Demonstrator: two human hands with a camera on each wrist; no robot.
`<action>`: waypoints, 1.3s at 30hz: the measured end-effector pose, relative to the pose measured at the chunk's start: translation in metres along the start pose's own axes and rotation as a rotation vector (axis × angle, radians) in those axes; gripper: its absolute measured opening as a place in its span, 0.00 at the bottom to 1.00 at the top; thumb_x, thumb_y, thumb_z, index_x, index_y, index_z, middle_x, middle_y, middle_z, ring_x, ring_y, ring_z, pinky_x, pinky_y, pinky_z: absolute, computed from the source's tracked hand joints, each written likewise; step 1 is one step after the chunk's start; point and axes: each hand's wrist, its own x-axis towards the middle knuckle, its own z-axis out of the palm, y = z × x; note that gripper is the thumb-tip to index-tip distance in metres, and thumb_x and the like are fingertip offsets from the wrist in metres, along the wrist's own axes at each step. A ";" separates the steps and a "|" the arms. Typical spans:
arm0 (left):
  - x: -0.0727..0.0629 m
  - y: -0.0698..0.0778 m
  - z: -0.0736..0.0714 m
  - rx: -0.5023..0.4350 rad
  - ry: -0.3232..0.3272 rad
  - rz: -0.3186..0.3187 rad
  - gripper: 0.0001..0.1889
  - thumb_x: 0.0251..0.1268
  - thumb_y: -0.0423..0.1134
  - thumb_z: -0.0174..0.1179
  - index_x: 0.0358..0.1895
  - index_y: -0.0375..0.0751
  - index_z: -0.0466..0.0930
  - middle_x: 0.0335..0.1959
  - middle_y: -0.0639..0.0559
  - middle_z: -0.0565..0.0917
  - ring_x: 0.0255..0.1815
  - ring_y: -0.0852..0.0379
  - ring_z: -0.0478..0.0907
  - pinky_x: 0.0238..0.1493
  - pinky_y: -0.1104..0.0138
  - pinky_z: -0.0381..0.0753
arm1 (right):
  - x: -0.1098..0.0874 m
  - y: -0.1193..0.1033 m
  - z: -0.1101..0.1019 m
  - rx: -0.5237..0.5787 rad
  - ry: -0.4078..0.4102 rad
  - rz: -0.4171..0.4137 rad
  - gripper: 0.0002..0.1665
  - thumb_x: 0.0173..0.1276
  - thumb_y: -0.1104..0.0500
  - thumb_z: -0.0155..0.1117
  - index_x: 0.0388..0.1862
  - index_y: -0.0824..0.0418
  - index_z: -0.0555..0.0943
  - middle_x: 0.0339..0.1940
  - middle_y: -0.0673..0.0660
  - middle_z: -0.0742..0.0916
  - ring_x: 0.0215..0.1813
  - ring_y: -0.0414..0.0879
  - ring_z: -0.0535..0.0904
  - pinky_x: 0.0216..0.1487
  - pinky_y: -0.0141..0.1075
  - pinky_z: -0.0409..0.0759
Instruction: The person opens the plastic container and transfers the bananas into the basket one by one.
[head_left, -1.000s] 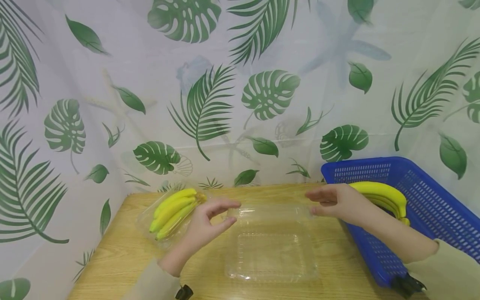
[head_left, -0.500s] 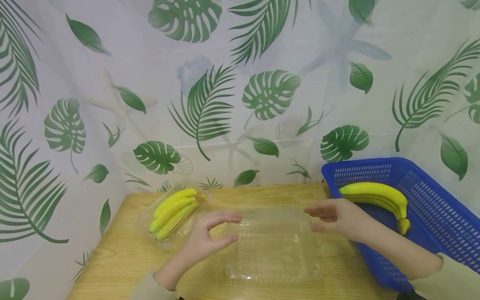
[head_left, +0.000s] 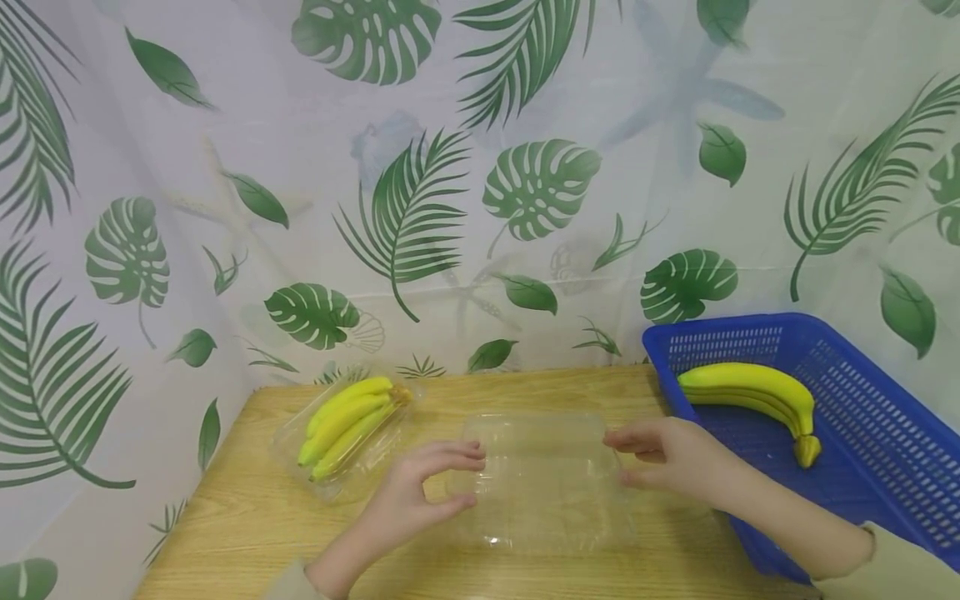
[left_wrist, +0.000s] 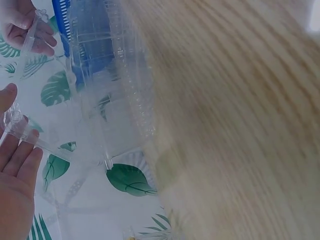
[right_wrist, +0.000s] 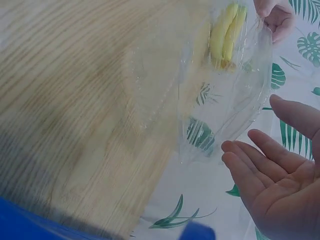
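A clear plastic clamshell container (head_left: pixel 551 500) lies in the middle of the wooden table, its hinged lid tilted up at an angle. At its left side is my left hand (head_left: pixel 423 492), thumb and fingers spread apart; in the left wrist view the clear lid edge (left_wrist: pixel 22 65) runs between them, with the fingers behind it. On the opposite side my right hand (head_left: pixel 667 454) has its fingers extended at the lid. In the right wrist view those fingertips (right_wrist: pixel 227 147) are beside the lid's edge, and contact is hard to tell. No banana shows inside this container.
To the left, another clear container (head_left: pixel 330 487) holds a bunch of bananas (head_left: pixel 348 425). On the right stands a blue perforated basket (head_left: pixel 892 417) with a banana bunch (head_left: pixel 757 387) in it. A leaf-print cloth (head_left: pixel 450 208) rises behind the table (head_left: pixel 247 517).
Both hands have come down and closer to the person along the container's sides. The lid has tipped forward over the base. Both banana bunches have stayed in place.
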 end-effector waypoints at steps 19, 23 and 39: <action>-0.015 -0.009 0.014 0.332 -0.044 0.193 0.23 0.51 0.32 0.82 0.52 0.46 0.88 0.63 0.49 0.88 0.65 0.49 0.86 0.63 0.57 0.89 | 0.000 -0.006 0.021 -0.113 -0.019 0.047 0.29 0.65 0.60 0.79 0.62 0.71 0.84 0.61 0.67 0.89 0.57 0.63 0.89 0.58 0.54 0.90; -0.016 -0.010 0.014 0.345 -0.051 0.189 0.23 0.51 0.33 0.82 0.52 0.46 0.88 0.63 0.49 0.88 0.65 0.49 0.86 0.63 0.57 0.90 | 0.002 -0.006 0.023 -0.138 -0.012 0.056 0.30 0.64 0.60 0.79 0.63 0.70 0.84 0.60 0.67 0.90 0.57 0.63 0.89 0.57 0.54 0.90; -0.011 -0.015 0.015 0.367 -0.029 0.165 0.22 0.56 0.34 0.79 0.55 0.42 0.88 0.61 0.46 0.88 0.64 0.48 0.86 0.64 0.56 0.89 | 0.010 -0.008 0.036 -0.346 0.058 -0.011 0.29 0.62 0.62 0.79 0.62 0.66 0.85 0.68 0.67 0.86 0.68 0.67 0.83 0.67 0.60 0.84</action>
